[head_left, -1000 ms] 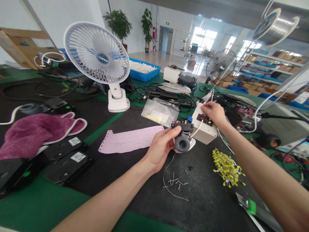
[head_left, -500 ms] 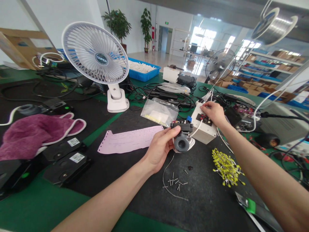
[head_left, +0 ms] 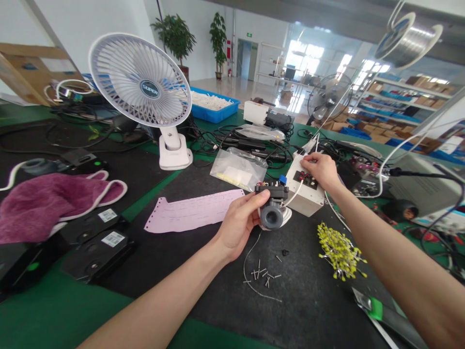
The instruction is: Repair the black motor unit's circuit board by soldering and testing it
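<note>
My left hand is closed around a small black device with wires along its top, a blue part at one corner and a grey ring-shaped cable fitting below. A white cable runs from it towards a white metal box with a black panel of red and black terminals. Over the far end of that box, my right hand has its fingers pinched together; what lies between them is hidden. Below the device, several metal pins and a thin wire lie on the black mat.
A pile of yellow-tipped parts and a green-and-black cutter lie at the right. A pink paper, clear bag, white fan, purple cloth and black cases surround the mat. A wire spool hangs above.
The whole view has shifted slightly, so everything appears a little further left. Both hands keep their hold and position relative to the device and the box.
</note>
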The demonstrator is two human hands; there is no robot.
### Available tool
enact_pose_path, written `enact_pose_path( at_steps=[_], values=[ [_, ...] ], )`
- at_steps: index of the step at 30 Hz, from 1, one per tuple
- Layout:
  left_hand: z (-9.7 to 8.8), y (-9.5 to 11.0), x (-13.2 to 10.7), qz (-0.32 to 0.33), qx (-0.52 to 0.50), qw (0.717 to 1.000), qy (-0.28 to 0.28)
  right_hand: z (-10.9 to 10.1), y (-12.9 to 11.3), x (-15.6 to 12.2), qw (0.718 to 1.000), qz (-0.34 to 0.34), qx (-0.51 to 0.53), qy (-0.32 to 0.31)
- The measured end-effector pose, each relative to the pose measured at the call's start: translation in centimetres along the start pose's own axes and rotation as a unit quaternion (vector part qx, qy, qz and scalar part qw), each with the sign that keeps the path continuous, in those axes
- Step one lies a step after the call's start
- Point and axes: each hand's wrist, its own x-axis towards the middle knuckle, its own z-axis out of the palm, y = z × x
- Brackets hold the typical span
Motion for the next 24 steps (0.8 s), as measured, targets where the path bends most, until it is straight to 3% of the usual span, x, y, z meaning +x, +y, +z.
enact_pose_path(
  at_steps=[24],
  values=[
    [0.0, 0.05, -0.11, 0.003, 0.018, 1.0, -0.008, -0.34, -0.86, -0.33, 1.0, 0.009, -0.025, -0.01]
  ],
)
